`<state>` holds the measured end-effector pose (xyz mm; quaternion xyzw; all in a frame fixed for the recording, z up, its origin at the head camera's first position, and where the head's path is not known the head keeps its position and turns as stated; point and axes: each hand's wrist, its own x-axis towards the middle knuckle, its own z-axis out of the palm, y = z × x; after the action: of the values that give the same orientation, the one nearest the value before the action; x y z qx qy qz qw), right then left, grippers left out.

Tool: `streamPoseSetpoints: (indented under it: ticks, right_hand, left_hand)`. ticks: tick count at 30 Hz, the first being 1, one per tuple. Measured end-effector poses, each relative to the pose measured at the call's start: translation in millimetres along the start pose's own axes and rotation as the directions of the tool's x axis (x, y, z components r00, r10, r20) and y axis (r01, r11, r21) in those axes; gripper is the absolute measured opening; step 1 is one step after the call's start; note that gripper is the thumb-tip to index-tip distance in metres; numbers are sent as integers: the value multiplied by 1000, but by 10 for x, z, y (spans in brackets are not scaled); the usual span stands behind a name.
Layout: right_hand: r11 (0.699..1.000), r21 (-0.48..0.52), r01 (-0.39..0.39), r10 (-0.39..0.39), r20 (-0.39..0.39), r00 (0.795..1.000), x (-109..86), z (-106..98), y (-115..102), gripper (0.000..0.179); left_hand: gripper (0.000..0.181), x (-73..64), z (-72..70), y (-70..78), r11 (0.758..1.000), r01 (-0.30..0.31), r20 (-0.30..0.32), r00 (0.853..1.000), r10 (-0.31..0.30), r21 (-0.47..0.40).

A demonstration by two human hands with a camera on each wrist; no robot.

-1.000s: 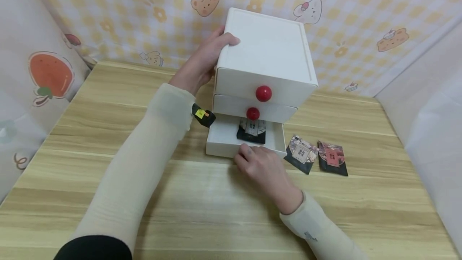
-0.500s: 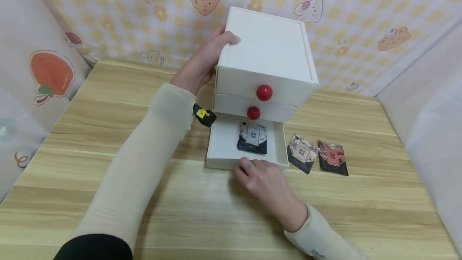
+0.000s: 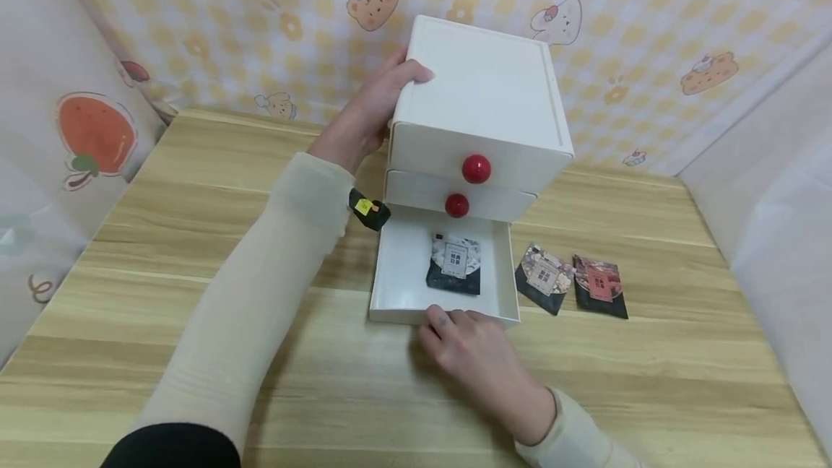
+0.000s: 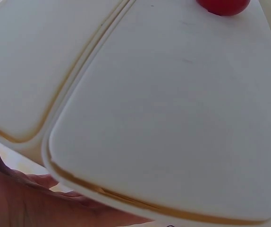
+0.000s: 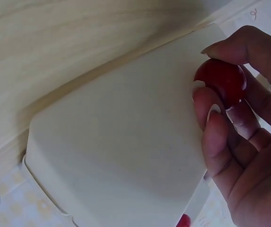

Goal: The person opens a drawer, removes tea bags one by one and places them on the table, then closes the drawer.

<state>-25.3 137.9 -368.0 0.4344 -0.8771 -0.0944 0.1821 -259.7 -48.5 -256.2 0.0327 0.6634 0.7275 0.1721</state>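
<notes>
A white three-drawer box (image 3: 484, 85) stands on the table with its bottom drawer (image 3: 396, 287) pulled out. My left hand (image 3: 373, 103) holds the box by its left side, thumb over the top edge. In the right wrist view, my right hand (image 5: 249, 127) grips the bottom drawer's round red knob (image 5: 225, 82) between thumb and fingers. From the head view that knob is hidden behind the hand. A black tea sachet (image 3: 455, 264) with a grey-white label lies flat inside the drawer. The upper two drawers are closed, each with a red knob (image 3: 477, 169).
Right of the drawer, two more sachets lie on the wooden table (image 3: 195, 237): one with a beige label (image 3: 544, 277), one with a red label (image 3: 599, 284). A patterned cloth (image 3: 312, 35) hangs close behind the box, and white cloth stands at both sides.
My right hand has moved toward me, drawing the bottom drawer further out. The sachet inside has come along and now shows fully. My left hand has stayed on the box.
</notes>
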Motion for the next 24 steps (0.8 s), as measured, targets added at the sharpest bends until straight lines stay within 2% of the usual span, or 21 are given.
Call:
streamPoseSetpoints:
  ticks: [12,14,16,19,21,24]
  right_hand:
    - [1000,10,18,-19,77,997,2,-80,-34,15]
    - [997,81,6,-14,100,995,11,-124,-15,14]
    - [981,195,-16,-8,122,993,19,-166,12,10]
    - [923,383,-44,-2,120,993,21,-225,68,10]
    - [898,437,-38,2,84,996,19,-252,115,12]
    - [885,464,-47,34,36,999,17,-296,208,15]
  left_hand:
    - [65,6,-7,-18,1000,3,-3,1000,-3,6]
    - [65,8,-6,-20,1000,-2,-2,1000,2,3]
    - [65,9,-5,-23,1000,-9,-1,1000,9,1]
    - [65,9,-3,-25,1000,-15,2,1000,15,0]
    - [65,11,-2,-26,1000,-16,3,1000,16,0]
    - [65,12,-2,-27,1000,-18,6,1000,18,4]
